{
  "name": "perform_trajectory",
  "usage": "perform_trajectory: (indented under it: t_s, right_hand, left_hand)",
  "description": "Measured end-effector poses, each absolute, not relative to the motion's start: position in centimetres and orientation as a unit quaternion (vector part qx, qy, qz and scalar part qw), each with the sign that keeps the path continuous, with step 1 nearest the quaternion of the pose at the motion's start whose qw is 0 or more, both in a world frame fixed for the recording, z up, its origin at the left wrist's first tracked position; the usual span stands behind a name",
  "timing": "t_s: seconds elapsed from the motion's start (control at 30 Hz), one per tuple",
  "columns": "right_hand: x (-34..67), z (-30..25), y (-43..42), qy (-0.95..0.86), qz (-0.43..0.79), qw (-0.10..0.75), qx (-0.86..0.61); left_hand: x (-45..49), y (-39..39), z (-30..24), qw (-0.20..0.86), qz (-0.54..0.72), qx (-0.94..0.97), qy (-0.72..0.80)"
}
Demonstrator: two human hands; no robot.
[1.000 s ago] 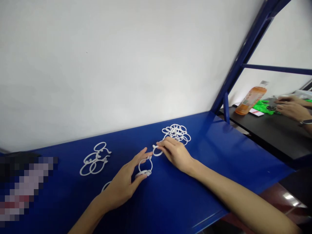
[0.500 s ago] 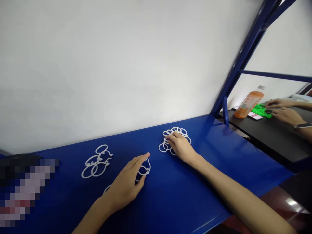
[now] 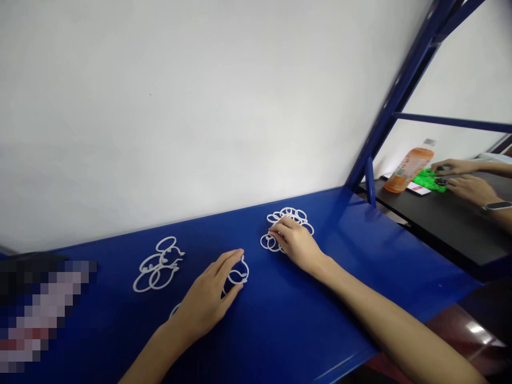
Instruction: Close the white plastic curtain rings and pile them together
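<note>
On the blue tabletop, my left hand [image 3: 202, 298] lies over a few thin white plastic rings [image 3: 247, 272]. Its thumb and fingers are apart, one on each side of the rings, and the palm hides part of them. Farther right, my right hand [image 3: 298, 245] reaches into a pile of white rings [image 3: 307, 217]. Its thumb and fingertips are pinched together at the pile's near left side, on a white ring [image 3: 262, 242]. The hand covers part of this pile. Another group of overlapping white rings, some with small tabs [image 3: 154, 280], lies left of my left hand.
A white wall [image 3: 200, 106] rises behind the blue table [image 3: 288, 320]. A blue metal frame [image 3: 394, 101] stands at right. Beyond it, on a black table [image 3: 436, 224], are an orange drink bottle [image 3: 410, 168], green pieces [image 3: 426, 180] and another person's hands [image 3: 468, 186]. A dark item lies far left.
My right hand's fingertips have shifted slightly left and down, closing at the pile's edge. The rings by my left hand have turned a little; that hand has barely moved.
</note>
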State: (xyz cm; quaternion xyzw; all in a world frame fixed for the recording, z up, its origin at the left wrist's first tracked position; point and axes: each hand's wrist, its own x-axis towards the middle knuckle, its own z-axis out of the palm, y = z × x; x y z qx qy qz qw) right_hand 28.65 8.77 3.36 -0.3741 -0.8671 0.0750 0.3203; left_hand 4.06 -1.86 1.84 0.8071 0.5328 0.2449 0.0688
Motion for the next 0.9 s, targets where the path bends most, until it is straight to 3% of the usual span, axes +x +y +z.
perform_trajectory:
  t_s: [0.3, 0.43, 0.7, 0.9]
  right_hand:
    - [25.5, 2.5, 4.2, -0.845, 0.338, 0.307, -0.280]
    - [25.7, 2.2, 4.6, -0.843, 0.297, 0.329, -0.303]
    - [26.4, 1.9, 6.1, -0.867, 0.181, 0.303, -0.351]
    - [26.5, 2.1, 5.9, -0.872, 0.173, 0.331, -0.316]
  left_hand:
    - [4.6, -1.7, 0.2, 0.096, 0.297, 0.781, 0.541]
    - [4.4, -1.6, 0.5, 0.084, 0.305, 0.763, 0.564]
    - [3.1, -1.2, 1.9, -0.087, 0.311, 0.802, 0.503]
    - [2.5, -1.2, 2.3, -0.091, 0.249, 0.823, 0.503]
